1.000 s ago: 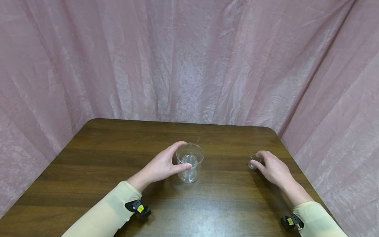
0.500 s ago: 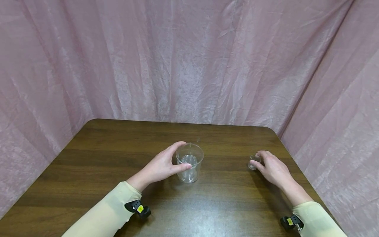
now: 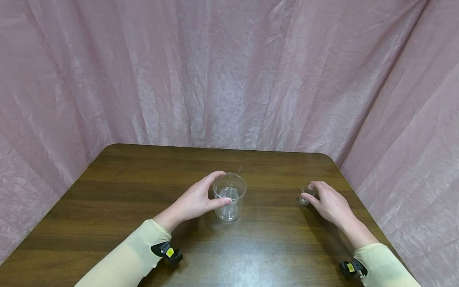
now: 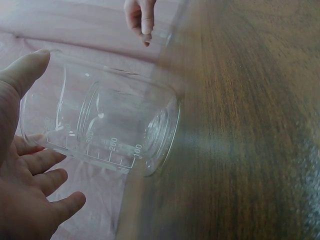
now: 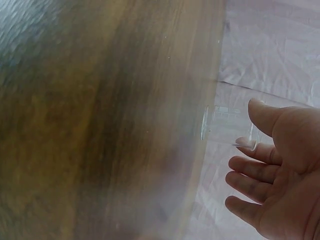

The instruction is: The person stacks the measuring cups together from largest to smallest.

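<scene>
A large clear beaker stands upright near the middle of the table, and what looks like a smaller glass beaker is nested inside it. My left hand grips the large beaker by its rim, thumb on the near side and index finger on the far side. White graduation marks show on its wall in the left wrist view; the other fingers spread loosely beside it. Over at the right, my right hand pinches a tiny clear beaker near its rim between thumb and index finger, its base at the tabletop.
The brown wooden table has rounded far corners. Pink curtains hang behind it and along its sides. A small clear speck lies on the wood behind the large beaker.
The right hand and the tiny beaker have shifted very slightly left and away from the person. The left hand and the large beaker have stayed practically still.
</scene>
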Tool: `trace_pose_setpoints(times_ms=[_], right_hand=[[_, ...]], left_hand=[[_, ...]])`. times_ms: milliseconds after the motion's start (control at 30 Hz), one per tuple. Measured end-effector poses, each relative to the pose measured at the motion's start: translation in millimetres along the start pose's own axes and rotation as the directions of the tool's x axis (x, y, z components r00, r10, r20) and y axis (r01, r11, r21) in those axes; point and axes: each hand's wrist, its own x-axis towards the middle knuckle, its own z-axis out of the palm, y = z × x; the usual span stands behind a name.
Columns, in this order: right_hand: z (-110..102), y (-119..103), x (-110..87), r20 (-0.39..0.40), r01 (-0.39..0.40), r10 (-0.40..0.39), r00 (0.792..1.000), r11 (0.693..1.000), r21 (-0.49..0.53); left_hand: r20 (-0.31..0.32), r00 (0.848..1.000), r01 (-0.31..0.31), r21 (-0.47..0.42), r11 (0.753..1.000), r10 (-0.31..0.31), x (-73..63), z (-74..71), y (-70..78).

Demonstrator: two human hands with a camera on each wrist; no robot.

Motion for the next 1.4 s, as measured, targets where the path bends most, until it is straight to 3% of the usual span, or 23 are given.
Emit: trace_pose_setpoints(times_ms=[1400], right_hand=[[-10.9, -30.2, -0.2, -0.003, 0.027, -0.026, 1.000, 1.000, 0.015]], left_hand=[[-0.001, 1.000, 0.009, -0.003, 1.000, -0.009, -0.1, -0.2, 1.1]])
